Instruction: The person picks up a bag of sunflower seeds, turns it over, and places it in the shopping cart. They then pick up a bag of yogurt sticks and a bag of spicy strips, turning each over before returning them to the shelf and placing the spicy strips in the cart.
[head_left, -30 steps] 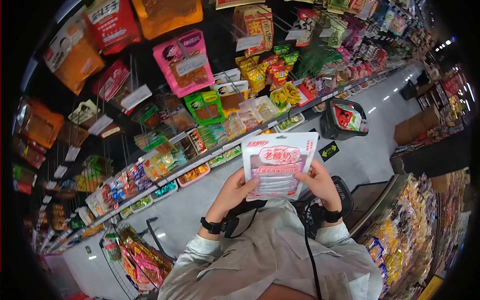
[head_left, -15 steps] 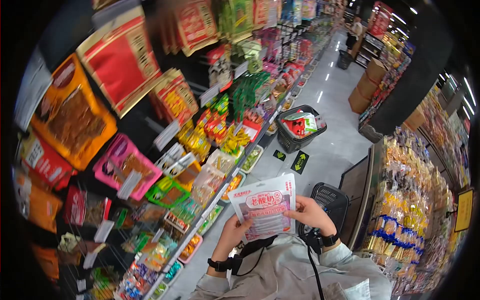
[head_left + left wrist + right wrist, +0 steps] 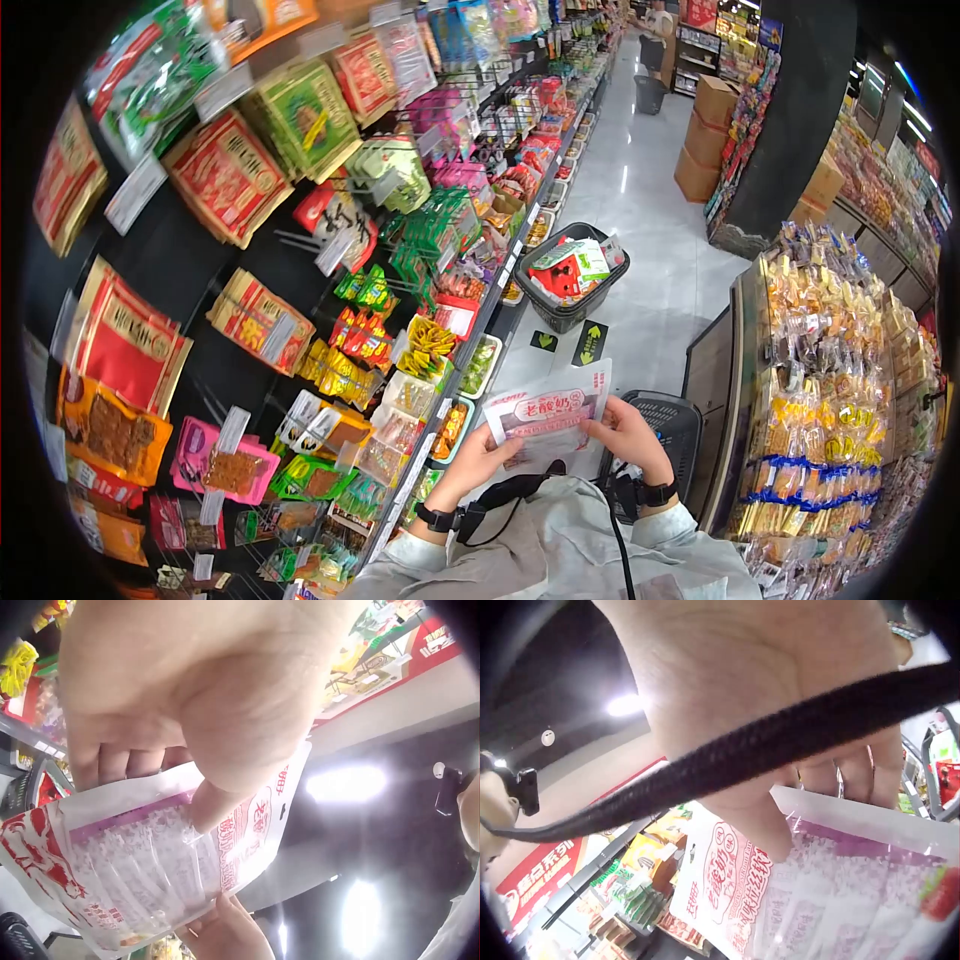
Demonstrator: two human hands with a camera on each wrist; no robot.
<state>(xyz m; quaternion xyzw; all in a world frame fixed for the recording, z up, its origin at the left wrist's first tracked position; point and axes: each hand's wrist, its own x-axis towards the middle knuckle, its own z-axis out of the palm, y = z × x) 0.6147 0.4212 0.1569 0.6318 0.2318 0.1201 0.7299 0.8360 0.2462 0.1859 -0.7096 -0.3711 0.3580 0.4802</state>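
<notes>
Both hands hold a white snack pouch (image 3: 548, 412) with pink-red print, in front of the body. My left hand (image 3: 478, 464) grips its left edge, thumb on the front and fingers behind. At the opposite edge my right hand (image 3: 634, 442) pinches it the same way. In the left wrist view the pouch's clear window (image 3: 150, 862) shows several wrapped pale sticks and a purple band. A strawberry picture (image 3: 940, 894) is printed near one end in the right wrist view, where a black cord (image 3: 780, 735) crosses in front of the hand.
Left, a long shelf wall holds hanging snack packets (image 3: 225, 175) over small trays. A dark shopping basket (image 3: 565, 318) with packets stands on the aisle floor ahead; another dark basket (image 3: 668, 412) is beside the right hand. Right stands a bagged-food display (image 3: 815, 370). Cardboard boxes (image 3: 705, 130) stand farther off.
The head view has swung to look farther along the aisle, and the shelf packets shifted accordingly. The pouch now appears tilted flatter, its face foreshortened. Both hands keep their grip on it.
</notes>
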